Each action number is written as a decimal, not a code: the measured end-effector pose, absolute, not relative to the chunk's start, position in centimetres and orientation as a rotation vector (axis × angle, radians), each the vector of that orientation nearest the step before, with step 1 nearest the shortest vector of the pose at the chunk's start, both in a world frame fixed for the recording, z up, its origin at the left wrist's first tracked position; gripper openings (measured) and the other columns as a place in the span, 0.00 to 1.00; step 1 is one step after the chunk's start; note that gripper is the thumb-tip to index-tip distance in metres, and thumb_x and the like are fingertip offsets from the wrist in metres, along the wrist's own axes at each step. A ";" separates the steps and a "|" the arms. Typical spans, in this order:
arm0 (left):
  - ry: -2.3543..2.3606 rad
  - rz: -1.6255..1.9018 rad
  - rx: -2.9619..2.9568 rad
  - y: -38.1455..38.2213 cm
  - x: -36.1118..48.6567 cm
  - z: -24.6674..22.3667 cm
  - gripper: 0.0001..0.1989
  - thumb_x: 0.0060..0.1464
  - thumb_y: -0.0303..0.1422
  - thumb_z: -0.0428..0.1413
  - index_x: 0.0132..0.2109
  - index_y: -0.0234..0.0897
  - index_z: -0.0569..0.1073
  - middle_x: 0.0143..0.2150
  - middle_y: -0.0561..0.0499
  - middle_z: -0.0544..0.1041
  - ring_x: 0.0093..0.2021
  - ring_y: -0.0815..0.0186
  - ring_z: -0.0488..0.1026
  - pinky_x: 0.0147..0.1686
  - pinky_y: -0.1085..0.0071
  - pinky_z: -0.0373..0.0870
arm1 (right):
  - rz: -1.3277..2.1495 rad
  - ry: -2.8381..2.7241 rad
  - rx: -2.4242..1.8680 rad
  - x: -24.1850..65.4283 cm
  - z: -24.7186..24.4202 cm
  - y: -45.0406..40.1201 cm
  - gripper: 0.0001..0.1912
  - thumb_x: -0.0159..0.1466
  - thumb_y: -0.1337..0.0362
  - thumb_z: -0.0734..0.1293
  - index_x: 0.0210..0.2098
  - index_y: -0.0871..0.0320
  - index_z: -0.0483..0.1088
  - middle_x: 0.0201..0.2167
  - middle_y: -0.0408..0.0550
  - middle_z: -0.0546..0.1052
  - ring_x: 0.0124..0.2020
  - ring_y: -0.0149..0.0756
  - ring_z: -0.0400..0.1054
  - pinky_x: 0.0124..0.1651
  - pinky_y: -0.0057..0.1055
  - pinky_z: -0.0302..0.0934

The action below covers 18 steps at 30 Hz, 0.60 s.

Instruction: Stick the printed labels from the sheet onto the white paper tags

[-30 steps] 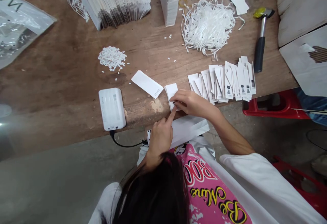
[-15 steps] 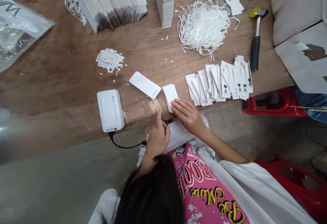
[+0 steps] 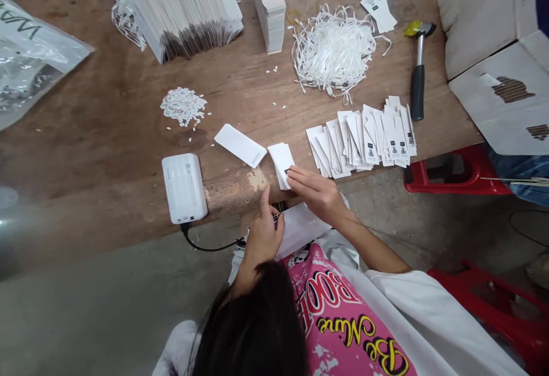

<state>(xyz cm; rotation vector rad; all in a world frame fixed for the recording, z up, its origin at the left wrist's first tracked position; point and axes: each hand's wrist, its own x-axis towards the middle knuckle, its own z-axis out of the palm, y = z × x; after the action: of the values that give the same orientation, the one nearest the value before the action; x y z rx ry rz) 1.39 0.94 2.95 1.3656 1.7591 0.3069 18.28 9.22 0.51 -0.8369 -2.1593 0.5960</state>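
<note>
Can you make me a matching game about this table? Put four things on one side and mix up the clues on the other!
Things:
1. right hand
2. hammer
3. flat white device
4. pile of white strings

Clues:
A. lies tangled in a heap
B. has a black cable at one end
C. has its fingertips on the small stack of white cards
D. is partly yellow and partly black

Right pairs: 1-C, 2-D, 3-B, 4-A

Black-handled hammer [image 3: 418,76] near torn cardboard box [image 3: 493,116], plus clear plastic bag [image 3: 36,62].
</note>
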 end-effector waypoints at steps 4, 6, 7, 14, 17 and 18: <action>1.748 0.304 1.378 0.9 1.4 2.7 0.36 0.58 0.30 0.48 0.69 0.37 0.39 0.37 0.52 0.78 0.36 0.62 0.76 0.37 0.68 0.67 | 0.644 -2.158 -0.826 18.0 0.2 8.9 0.22 0.65 0.76 0.62 0.57 0.58 0.67 0.53 0.55 0.75 0.60 0.42 0.64 0.57 0.47 0.69; 1.749 0.301 1.372 1.0 1.3 2.7 0.36 0.58 0.30 0.48 0.69 0.37 0.40 0.37 0.52 0.78 0.36 0.62 0.76 0.37 0.69 0.67 | 0.617 -2.116 -0.838 18.3 0.7 8.7 0.24 0.65 0.76 0.62 0.59 0.55 0.65 0.54 0.53 0.74 0.59 0.41 0.66 0.56 0.46 0.70; 1.751 0.301 1.368 1.0 1.3 2.7 0.36 0.58 0.30 0.48 0.69 0.37 0.40 0.36 0.52 0.78 0.36 0.62 0.76 0.37 0.69 0.67 | 0.573 -2.092 -0.864 18.6 1.0 8.6 0.26 0.65 0.77 0.62 0.60 0.53 0.64 0.55 0.52 0.74 0.57 0.41 0.68 0.55 0.44 0.71; 1.760 0.301 1.373 0.9 1.1 2.8 0.36 0.58 0.30 0.48 0.69 0.37 0.41 0.36 0.52 0.77 0.35 0.63 0.75 0.35 0.70 0.66 | -0.128 -1.613 -1.239 25.8 2.8 10.8 0.21 0.64 0.74 0.64 0.53 0.49 0.71 0.50 0.46 0.77 0.49 0.45 0.74 0.50 0.47 0.71; 1.742 0.313 1.386 0.9 1.0 2.8 0.36 0.59 0.30 0.48 0.69 0.38 0.41 0.36 0.53 0.77 0.35 0.63 0.75 0.36 0.70 0.67 | -0.121 -1.676 -1.255 28.7 2.6 11.7 0.18 0.65 0.71 0.63 0.53 0.54 0.72 0.55 0.51 0.73 0.56 0.50 0.68 0.57 0.54 0.63; 1.736 0.324 1.393 0.9 0.9 2.8 0.35 0.59 0.30 0.48 0.69 0.38 0.42 0.36 0.53 0.77 0.36 0.63 0.75 0.36 0.70 0.67 | -0.122 -1.695 -1.254 29.1 2.6 11.6 0.18 0.65 0.70 0.62 0.53 0.55 0.72 0.56 0.52 0.73 0.58 0.51 0.66 0.58 0.55 0.61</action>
<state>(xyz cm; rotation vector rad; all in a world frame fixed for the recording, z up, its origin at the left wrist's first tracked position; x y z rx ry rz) 0.94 0.89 2.81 1.3925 1.7356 0.3243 29.06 11.65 2.57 -1.2540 -1.6953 -0.1220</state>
